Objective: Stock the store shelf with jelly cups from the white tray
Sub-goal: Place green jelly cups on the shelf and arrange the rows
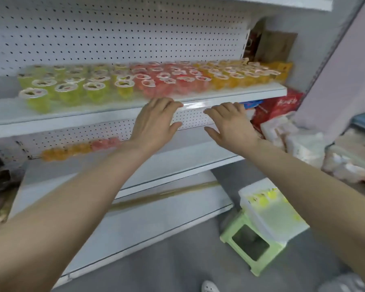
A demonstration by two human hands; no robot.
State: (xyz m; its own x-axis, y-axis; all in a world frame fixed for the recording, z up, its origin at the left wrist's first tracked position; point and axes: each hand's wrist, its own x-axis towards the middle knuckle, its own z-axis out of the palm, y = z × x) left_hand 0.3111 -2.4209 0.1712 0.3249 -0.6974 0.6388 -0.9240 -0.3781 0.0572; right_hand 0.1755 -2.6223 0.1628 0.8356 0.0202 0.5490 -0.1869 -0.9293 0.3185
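Observation:
Several jelly cups stand in rows on the white store shelf (236, 92): green cups (35, 98) on the left, red cups (167, 81) in the middle, orange cups (236, 77) on the right. My left hand (154, 121) and my right hand (230, 123) hover just below the shelf's front edge, fingers relaxed and holding nothing. The white tray (270, 216) sits on a green stool (249, 245) at the lower right, with a few yellow-green cups (263, 199) at its far end. The picture is blurred by motion.
A lower shelf (177, 163) carries a short row of orange and red cups (80, 149) at its back. Red and white packets (282, 114) pile up on the right. Brown cardboard (276, 46) stands behind the top shelf's right end. The floor is grey.

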